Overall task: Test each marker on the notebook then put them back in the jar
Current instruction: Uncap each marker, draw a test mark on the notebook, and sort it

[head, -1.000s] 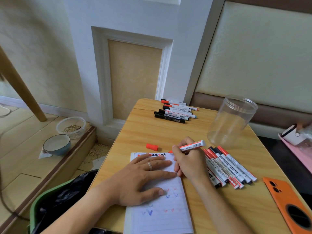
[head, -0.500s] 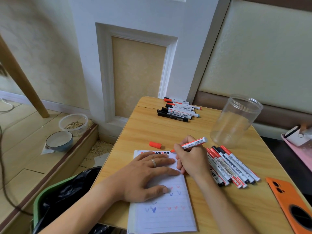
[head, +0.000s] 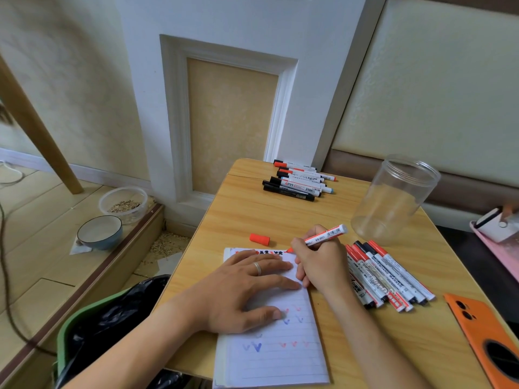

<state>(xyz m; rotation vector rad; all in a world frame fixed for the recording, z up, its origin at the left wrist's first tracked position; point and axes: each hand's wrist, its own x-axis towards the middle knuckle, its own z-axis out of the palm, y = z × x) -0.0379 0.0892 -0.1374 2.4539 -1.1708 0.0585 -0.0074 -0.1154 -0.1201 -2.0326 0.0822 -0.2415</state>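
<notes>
A small wooden table (head: pixel 280 220) is set against a white panelled wall and a padded cream panel, with a wooden floor to the left. Only the head view is given.

Near the front edge of the table a lined notebook (head: pixel 275 357) is laid open, its page marked with small blue and red ticks. The left hand (head: pixel 241 293) is pressed flat on the page with its fingers straight and spread, a ring on one finger. The right hand (head: pixel 320 265) is curled round a red marker (head: pixel 323 236), which is held tilted with its red tip touching the top edge of the notebook. Its red cap (head: pixel 259 239) is seen lying on the table just beyond the notebook's top left corner.

Just to the right of the right hand, a row of capped markers (head: pixel 390 276), red and black, is laid side by side. A second group of markers (head: pixel 299 182) is laid at the far edge of the table. The clear plastic jar (head: pixel 393 200) is stood upright near the far right edge, open at the top, with no markers visible inside it.

At the front right corner an orange phone case (head: pixel 483 332) is laid. On the floor to the left, a blue bowl (head: pixel 99 233) and a clear container (head: pixel 123 203) holding grain are seen, and a green bin (head: pixel 92 329) lined with a black bag is placed below the table's front left corner.
</notes>
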